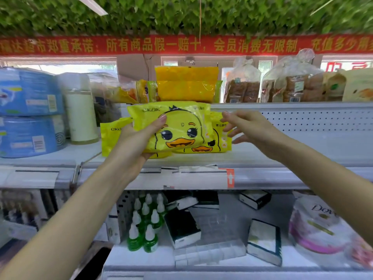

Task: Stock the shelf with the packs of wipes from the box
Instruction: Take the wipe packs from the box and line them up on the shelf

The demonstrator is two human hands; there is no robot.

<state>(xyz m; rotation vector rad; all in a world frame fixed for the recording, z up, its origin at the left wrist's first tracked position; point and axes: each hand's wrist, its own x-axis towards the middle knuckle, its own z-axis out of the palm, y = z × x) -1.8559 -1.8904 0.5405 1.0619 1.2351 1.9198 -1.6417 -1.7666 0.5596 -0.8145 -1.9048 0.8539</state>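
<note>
Supermarket shelf (pixel 262 158) runs mid-frame under a red banner (pixel 181 45); left of centre, the left hand (pixel 139 138) grips a yellow duck-print pack of wipes (pixel 177 126) by its left end, held before stocked packs (pixel 220 146); it looks light, soft and slippery, best pinched endwise; right of it, the right hand (pixel 244 126) reaches with fingers spread, holding nothing.

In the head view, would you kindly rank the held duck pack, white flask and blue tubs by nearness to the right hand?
1. The held duck pack, just left of the right hand.
2. The white flask, farther left.
3. The blue tubs, far left.
</note>
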